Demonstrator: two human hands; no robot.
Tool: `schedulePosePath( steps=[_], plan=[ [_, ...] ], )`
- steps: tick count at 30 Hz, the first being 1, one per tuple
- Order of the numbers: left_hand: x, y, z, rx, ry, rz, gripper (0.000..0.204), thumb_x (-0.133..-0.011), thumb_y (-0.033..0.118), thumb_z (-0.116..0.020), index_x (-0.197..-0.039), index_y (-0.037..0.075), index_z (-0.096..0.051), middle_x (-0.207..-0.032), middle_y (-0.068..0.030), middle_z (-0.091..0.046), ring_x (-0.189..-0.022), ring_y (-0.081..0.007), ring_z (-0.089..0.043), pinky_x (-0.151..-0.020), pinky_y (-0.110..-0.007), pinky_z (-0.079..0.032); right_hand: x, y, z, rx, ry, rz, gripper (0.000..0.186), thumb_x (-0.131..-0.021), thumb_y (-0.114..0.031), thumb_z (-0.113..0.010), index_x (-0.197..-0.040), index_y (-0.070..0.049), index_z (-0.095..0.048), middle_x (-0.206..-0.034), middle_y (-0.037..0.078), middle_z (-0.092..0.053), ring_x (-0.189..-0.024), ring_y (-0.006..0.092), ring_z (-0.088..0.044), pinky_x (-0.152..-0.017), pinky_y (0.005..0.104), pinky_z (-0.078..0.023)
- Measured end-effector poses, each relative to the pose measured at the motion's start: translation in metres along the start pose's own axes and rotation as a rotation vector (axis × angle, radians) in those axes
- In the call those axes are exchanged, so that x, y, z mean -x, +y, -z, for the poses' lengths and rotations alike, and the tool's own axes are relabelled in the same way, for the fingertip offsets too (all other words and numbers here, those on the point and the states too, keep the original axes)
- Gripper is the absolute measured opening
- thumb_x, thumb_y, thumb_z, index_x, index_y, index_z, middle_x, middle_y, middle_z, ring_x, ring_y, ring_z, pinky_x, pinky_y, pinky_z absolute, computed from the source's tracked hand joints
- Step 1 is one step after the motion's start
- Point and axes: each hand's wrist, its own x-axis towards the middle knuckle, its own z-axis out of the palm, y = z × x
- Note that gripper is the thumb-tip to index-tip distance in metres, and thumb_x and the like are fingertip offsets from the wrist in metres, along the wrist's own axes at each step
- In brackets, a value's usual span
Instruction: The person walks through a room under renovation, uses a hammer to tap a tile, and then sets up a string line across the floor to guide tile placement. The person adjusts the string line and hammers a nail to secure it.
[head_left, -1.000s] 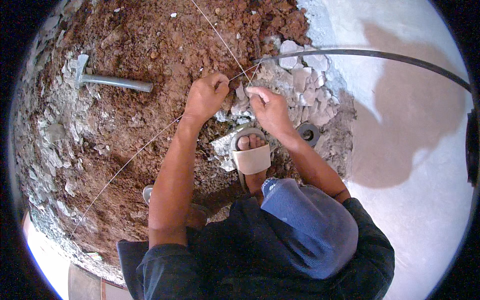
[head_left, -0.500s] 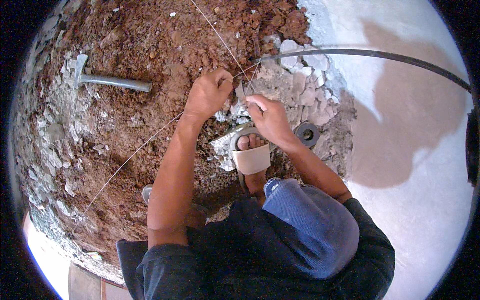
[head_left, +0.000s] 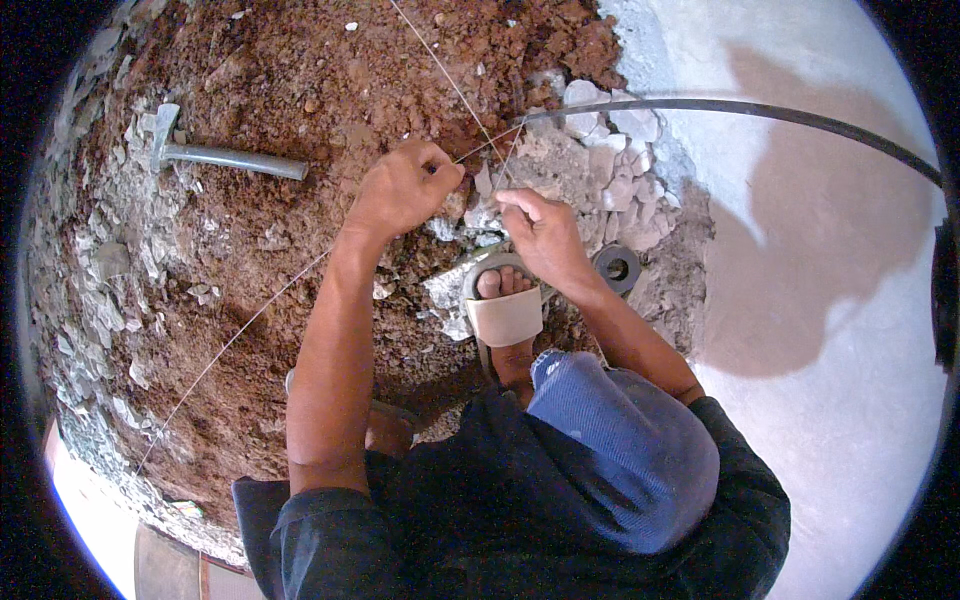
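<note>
Head view: from far off I see the left hand (head_left: 403,190) and the right hand (head_left: 548,235) close to each other, both on thin white string (head_left: 436,62). The left fingers are curled in, with the thumb and pointer pinched on it. The right thumb and pointer are pinched too, on a bit of string just below where the lines cross. One line runs up to the top edge, and one goes down to the left, under the left arm (head_left: 330,380). The tip of a black bar (head_left: 740,106) is near the crossing; I cannot tell if string is tied to it. A hammer (head_left: 235,160) lies on brown dirt (head_left: 250,240), well off to the left. A grey ring (head_left: 632,262) sits just beside the right arm (head_left: 642,338), near broken chips (head_left: 615,190)
</note>
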Motion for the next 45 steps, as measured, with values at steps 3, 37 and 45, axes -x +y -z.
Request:
schedulePosePath(
  steps=[3, 37, 45],
  plan=[
    [0.0, -0.001, 0.0, 0.025, -0.01, -0.009, 0.03, -0.08, 0.033, -0.06, -0.089, 0.005, -0.068, -0.098, -0.0197, -0.064, -0.092, -0.0366, -0.063, -0.083, -0.042, -0.048, 0.0, -0.001, 0.0, -0.031, 0.032, 0.049, 0.021, -0.087, -0.012, -0.055, -0.103, -0.002, -0.066, -0.089, 0.02, -0.068, -0.08, 0.0298, -0.067, -0.071, 0.0362, -0.052],
    [-0.002, 0.016, -0.028, 0.177, 0.126, -0.128, 0.018, -0.083, 0.014, -0.055, -0.09, 0.001, -0.065, -0.084, -0.0182, -0.066, -0.079, -0.0317, -0.065, -0.074, -0.037, -0.05, -0.002, -0.001, 0.005, -0.105, 0.093, 0.079, 0.018, -0.087, -0.011, -0.057, -0.1, -0.003, -0.066, -0.082, 0.02, -0.066, -0.071, 0.0323, -0.067, -0.064, 0.0365, -0.051],
    [-0.005, 0.004, -0.032, 0.175, 0.145, -0.174, 0.018, -0.084, 0.016, -0.055, -0.09, 0.002, -0.065, -0.086, -0.0192, -0.066, -0.079, -0.0338, -0.065, -0.074, -0.039, -0.05, -0.005, 0.0, 0.005, -0.076, 0.05, 0.079, 0.019, -0.088, -0.008, -0.055, -0.101, 0.001, -0.065, -0.087, 0.016, -0.068, -0.078, 0.0215, -0.066, -0.07, 0.0311, -0.051]
  ],
)
